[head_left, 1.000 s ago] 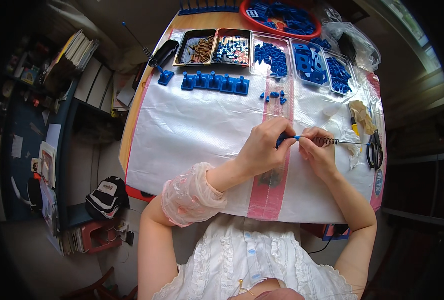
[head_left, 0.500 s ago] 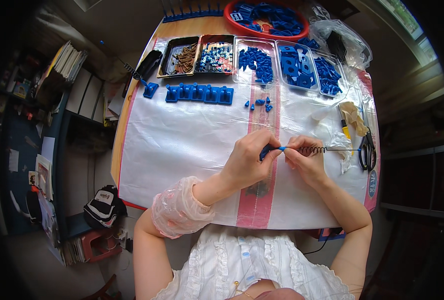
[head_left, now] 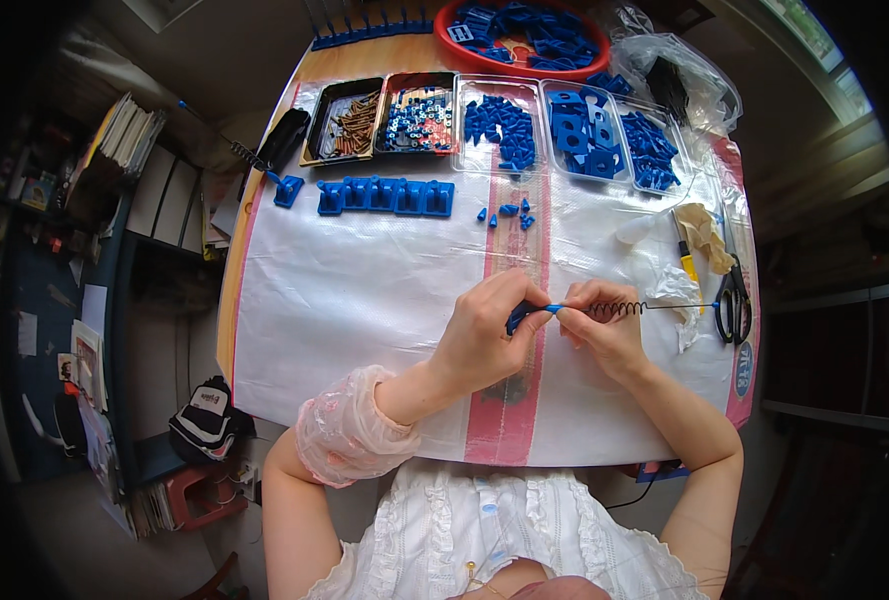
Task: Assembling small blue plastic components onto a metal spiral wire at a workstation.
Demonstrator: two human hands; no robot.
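Over the pink stripe of the white sheet, my two hands meet at their fingertips. My left hand [head_left: 486, 328] is closed round a blue plastic piece [head_left: 514, 317], most of it hidden by the fingers. My right hand [head_left: 606, 325] pinches close beside it, at a small blue cone [head_left: 553, 308] between the two hands. From the right hand a black coil spring [head_left: 619, 309] runs out to the right, ending in a thin straight wire [head_left: 682, 306] with a blue tip. Loose blue cones [head_left: 508, 210] lie beyond my hands.
Trays hold brass screws [head_left: 355, 125], small nuts [head_left: 419, 120], blue cones [head_left: 504, 130] and flat blue parts [head_left: 582, 135]. A row of blue bases [head_left: 384, 196] stands at left. Black scissors [head_left: 732, 305] and a yellow-handled tool [head_left: 688, 262] lie right. Behind is a red basin [head_left: 604, 50].
The whole view has shifted slightly, with table items appearing a little further left. My hands keep the same hold, the fingertips still together at the blue cone.
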